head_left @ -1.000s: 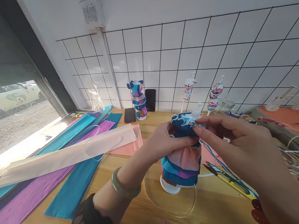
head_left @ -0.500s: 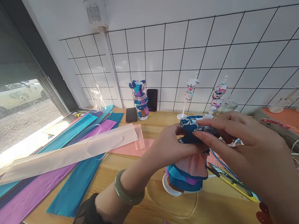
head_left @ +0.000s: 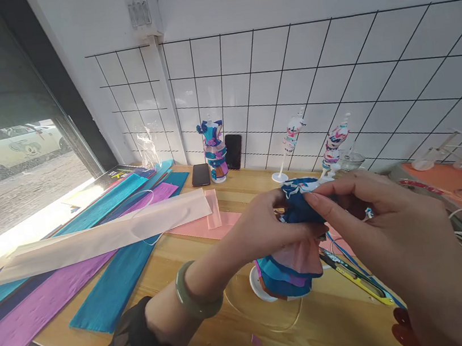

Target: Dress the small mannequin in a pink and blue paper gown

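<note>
A small dress form (head_left: 289, 265) on a white round base stands before me, clothed in layered blue, pink and purple crepe paper. My left hand (head_left: 270, 222) wraps round its upper part, thumb in front. At the top, the dark blue bodice (head_left: 304, 203) has a pale ruffled edge. My right hand (head_left: 371, 222) pinches that bodice between thumb and index finger on its right side. Part of the bodice is hidden behind my fingers. A pair of yellow-handled scissors (head_left: 364, 283) lies beside the base, partly under my right hand.
Crepe paper strips (head_left: 101, 231) spread over the left of the table. At the back stand a finished-looking paper-dressed form (head_left: 215, 152), two phones and two slim white-and-pink forms (head_left: 293, 135). A glass jar (head_left: 352, 161) and an orange board (head_left: 451, 182) with cords are at the right.
My right thumb and index finger have drawn closer together on the dark blue bodice, shifting slightly right. My left hand keeps its hold. The view has tilted slightly.
</note>
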Motion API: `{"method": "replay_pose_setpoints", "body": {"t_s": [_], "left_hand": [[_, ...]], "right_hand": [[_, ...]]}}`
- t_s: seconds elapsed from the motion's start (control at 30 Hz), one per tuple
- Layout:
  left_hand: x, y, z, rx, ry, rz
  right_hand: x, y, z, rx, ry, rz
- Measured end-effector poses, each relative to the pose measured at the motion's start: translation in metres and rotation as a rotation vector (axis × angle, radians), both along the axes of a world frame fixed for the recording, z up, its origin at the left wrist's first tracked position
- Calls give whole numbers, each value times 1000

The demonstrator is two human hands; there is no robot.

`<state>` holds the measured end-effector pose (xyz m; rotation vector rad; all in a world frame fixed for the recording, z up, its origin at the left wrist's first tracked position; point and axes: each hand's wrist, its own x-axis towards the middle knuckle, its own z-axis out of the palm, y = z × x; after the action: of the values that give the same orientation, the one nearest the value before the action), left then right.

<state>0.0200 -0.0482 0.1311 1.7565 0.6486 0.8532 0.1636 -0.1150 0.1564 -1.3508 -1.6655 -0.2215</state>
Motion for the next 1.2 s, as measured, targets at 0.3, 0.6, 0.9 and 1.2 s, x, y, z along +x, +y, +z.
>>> {"method": "replay_pose_setpoints", "body": {"t_s": [0.3,0.6,0.9,1.2], "left_hand": [[0,7,-2,-44,-21,-1],[-8,27,-5,-107,-119,-48],[-5,19,-3,-57,-66,-82],[-5,19,-3,-19,-61,-127]], "right_hand": [[4,1,2,-35,98,72],[17,10,1,-44,50,30],[11,11,-1,-48,-22,89],[11,9,0,-39,7,80]]}}
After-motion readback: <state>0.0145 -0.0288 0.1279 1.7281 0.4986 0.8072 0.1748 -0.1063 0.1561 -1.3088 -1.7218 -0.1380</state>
